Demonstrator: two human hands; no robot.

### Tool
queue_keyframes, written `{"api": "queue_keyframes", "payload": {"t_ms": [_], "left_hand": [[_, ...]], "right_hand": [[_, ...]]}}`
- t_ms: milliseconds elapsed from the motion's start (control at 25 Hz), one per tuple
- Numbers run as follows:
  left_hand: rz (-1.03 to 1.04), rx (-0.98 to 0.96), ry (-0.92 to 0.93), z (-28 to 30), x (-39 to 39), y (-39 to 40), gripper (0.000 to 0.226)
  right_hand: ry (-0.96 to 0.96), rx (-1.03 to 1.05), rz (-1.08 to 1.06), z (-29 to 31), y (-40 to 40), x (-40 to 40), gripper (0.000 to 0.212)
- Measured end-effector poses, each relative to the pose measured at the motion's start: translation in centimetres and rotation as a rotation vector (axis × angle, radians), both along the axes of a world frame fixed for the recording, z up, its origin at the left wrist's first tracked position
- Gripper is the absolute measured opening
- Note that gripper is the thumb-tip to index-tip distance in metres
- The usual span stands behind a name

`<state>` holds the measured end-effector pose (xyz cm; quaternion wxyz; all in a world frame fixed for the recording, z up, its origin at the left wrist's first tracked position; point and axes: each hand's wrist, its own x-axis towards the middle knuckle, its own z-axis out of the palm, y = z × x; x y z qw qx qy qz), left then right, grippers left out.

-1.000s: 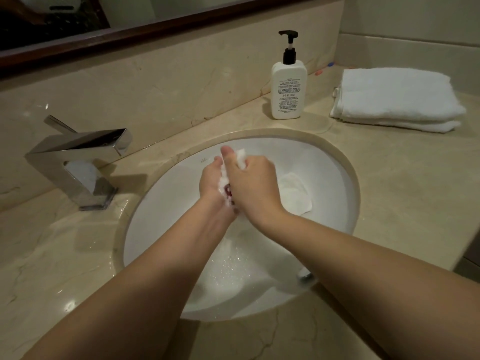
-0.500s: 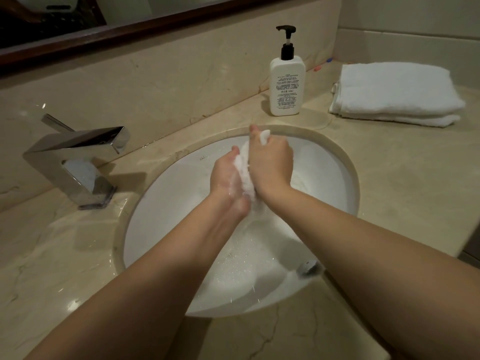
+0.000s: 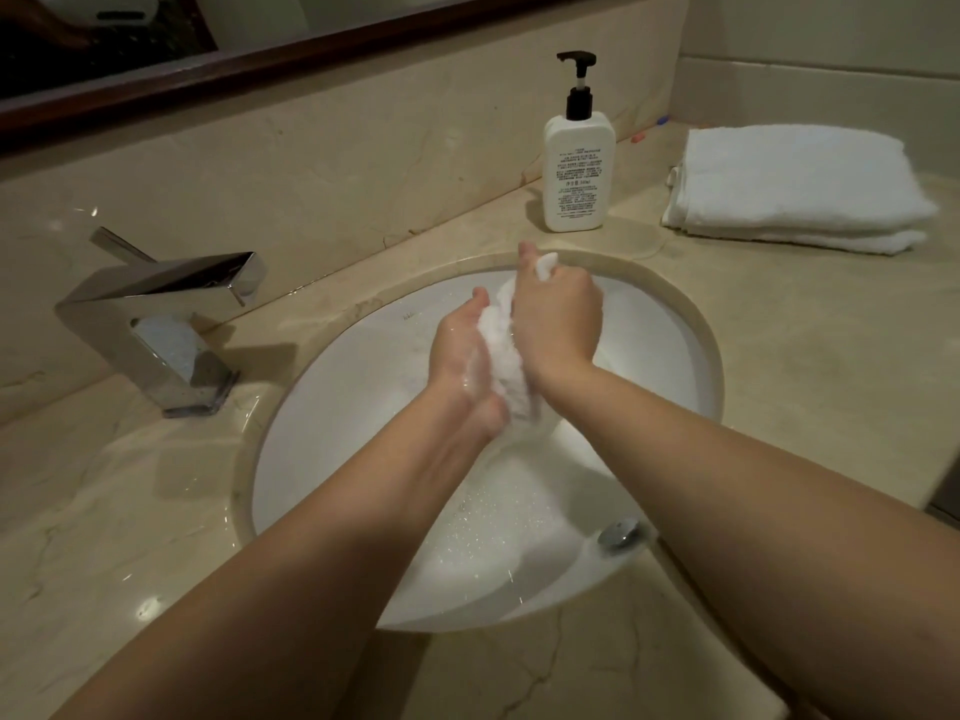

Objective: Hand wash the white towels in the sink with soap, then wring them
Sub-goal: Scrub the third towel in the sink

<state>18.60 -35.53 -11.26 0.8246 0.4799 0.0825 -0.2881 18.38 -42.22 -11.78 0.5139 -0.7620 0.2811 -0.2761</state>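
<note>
Both your hands are over the sink (image 3: 311, 459), working one wet white towel (image 3: 506, 356) bunched into a vertical roll between them. Your right hand (image 3: 558, 324) is wrapped around the upper part of the roll, fingers curled round it, with a small tuft of cloth poking out above the fist near the thumb. Your left hand (image 3: 465, 358) is pressed against the roll's left side with sudsy fingers lying along it; whether they curl fully round the cloth, I can't tell from this angle. The lower end of the towel hangs down into the basin, where foamy water (image 3: 483, 517) covers the bottom. The drain stopper (image 3: 618, 532) shows at the near right of the bowl, partly under your right forearm. The soap pump bottle (image 3: 577, 166), white with a black pump, stands upright on the counter (image 3: 810, 356) just behind the sink rim. To its right, well apart from the basin, folded white towels (image 3: 795, 189) sit stacked, dry-looking. The chrome faucet (image 3: 156, 319) is at the left of the sink; no water visible running from it. A mirror frame (image 3: 311, 49) runs along the top.
</note>
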Motion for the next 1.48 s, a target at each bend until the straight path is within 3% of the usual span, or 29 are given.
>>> {"api": "queue_keyframes", "payload": {"t_ms": [160,320,480,600,800,960,1120,1280,1400,1480], "left_hand": [[0.093,0.029,0.069,-0.5,0.9,0.4,0.048],[0.027,0.107,0.032,-0.1,0.3,0.1,0.046],[0.057,0.066,0.044,-0.1,1.1,0.7,0.044],[-0.007,0.137,-0.020,0.3,0.6,0.3,0.050],[0.055,0.117,0.014,0.0,1.0,0.7,0.051],[-0.030,0.164,0.004,0.3,0.2,0.2,0.055],[0.140,0.125,0.068,-0.4,1.5,1.1,0.051],[0.001,0.168,-0.011,-0.1,0.5,0.5,0.048],[0.060,0.113,0.039,0.1,0.8,0.9,0.048],[0.036,0.123,-0.003,0.1,0.9,0.8,0.049]], "right_hand": [[-0.010,-0.053,0.167,-0.7,1.7,-1.1,0.059],[-0.009,-0.043,0.038,-0.3,-0.1,0.0,0.060],[-0.040,-0.072,0.160,-0.6,1.6,-1.4,0.060],[-0.036,-0.014,0.014,-0.1,-0.2,-0.4,0.058],[0.005,-0.121,0.120,-0.9,1.1,-0.9,0.058],[0.019,0.048,0.047,-0.2,-1.5,-0.1,0.059],[-0.088,0.040,0.195,-0.5,2.3,-1.8,0.060],[-0.041,0.049,0.047,0.1,0.2,-0.1,0.056],[-0.055,0.083,0.215,-0.3,1.5,-1.3,0.058],[-0.053,-0.018,0.172,0.0,1.4,-1.2,0.060]]}}
